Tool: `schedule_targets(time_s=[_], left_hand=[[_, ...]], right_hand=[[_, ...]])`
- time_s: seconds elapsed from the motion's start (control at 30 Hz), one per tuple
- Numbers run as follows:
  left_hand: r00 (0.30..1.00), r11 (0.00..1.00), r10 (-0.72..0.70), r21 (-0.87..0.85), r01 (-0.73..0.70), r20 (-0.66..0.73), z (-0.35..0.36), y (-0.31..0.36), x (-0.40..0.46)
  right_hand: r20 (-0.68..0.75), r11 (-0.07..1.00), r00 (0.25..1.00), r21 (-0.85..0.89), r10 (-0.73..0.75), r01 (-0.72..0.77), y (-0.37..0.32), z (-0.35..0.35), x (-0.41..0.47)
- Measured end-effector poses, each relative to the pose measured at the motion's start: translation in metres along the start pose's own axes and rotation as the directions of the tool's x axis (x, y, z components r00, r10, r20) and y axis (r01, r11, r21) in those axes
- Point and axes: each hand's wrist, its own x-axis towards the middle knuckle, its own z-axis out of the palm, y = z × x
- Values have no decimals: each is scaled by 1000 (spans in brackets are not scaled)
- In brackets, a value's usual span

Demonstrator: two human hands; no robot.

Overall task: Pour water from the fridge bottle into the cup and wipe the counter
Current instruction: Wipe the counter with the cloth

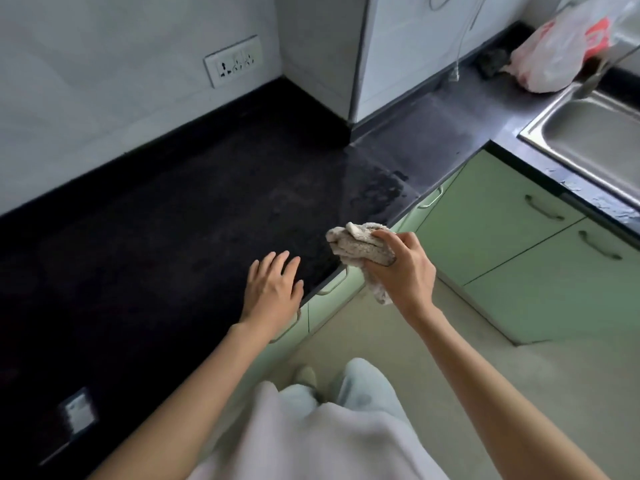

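A black stone counter (173,209) runs along the wall and turns right toward the sink. My right hand (405,268) grips a bunched beige cloth (360,247) just off the counter's front edge, with one end of the cloth hanging down. My left hand (273,289) lies flat on the counter near its front edge, fingers straight and spread. A wet patch (377,188) shows on the counter just beyond the cloth. No bottle and no cup are in view.
A steel sink (588,140) sits at the right, with a white and red plastic bag (568,53) behind it. A wall socket (232,65) is above the counter. Green cabinets (512,237) stand below. A white appliance (415,46) stands in the corner.
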Motion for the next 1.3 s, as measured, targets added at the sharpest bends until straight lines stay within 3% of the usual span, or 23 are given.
schedule_targets(time_s=[0.33, 0.53, 0.73, 0.9, 1.1, 1.3], left_hand=[[979, 978, -204, 40, 203, 24, 22, 5, 57], [922, 921, -386, 70, 382, 38, 38, 27, 84], [853, 856, -517, 65, 513, 68, 52, 43, 86], [835, 839, -544, 69, 540, 87, 60, 45, 91], [838, 845, -535, 70, 530, 108, 72, 41, 93], [836, 848, -530, 97, 521, 143, 75, 36, 90]], right_hand=[[141, 986, 976, 19, -165, 164, 6, 23, 120], [282, 953, 912, 30, -298, 302, 13, 38, 187], [413, 932, 845, 27, -339, 361, 22, 63, 217], [462, 892, 790, 8, -404, 451, 30, 91, 213], [331, 728, 671, 75, -663, 682, 63, 112, 191], [504, 708, 628, -44, -594, 705, 44, 140, 212]])
